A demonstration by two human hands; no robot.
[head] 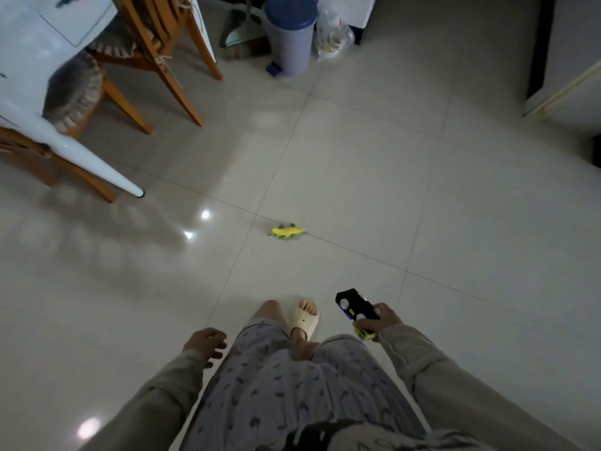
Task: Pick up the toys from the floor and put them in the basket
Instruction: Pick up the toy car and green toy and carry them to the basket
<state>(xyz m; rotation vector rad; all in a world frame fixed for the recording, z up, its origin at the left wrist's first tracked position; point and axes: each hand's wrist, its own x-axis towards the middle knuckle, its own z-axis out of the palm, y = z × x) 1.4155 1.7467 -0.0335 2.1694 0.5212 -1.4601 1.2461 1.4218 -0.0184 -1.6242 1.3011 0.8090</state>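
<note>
A small yellow and green toy (pixel 287 231) lies on the tiled floor in the middle of the view, ahead of my feet. My right hand (pixel 379 322) is at the lower right, shut on a black and blue toy car (pixel 353 304) with white wheels; something yellow shows under my fingers. My left hand (pixel 208 345) hangs at the lower left beside my leg, fingers loosely apart and holding nothing. No basket is in view.
A white table leg (pixel 84 157) and wooden chairs (pixel 156 60) stand at the left. A grey pedal bin (pixel 289 37), a broom and dustpan (pixel 242 30) and a plastic bag (pixel 333 35) are at the back. A cabinet edge (pixel 566 89) is at the right.
</note>
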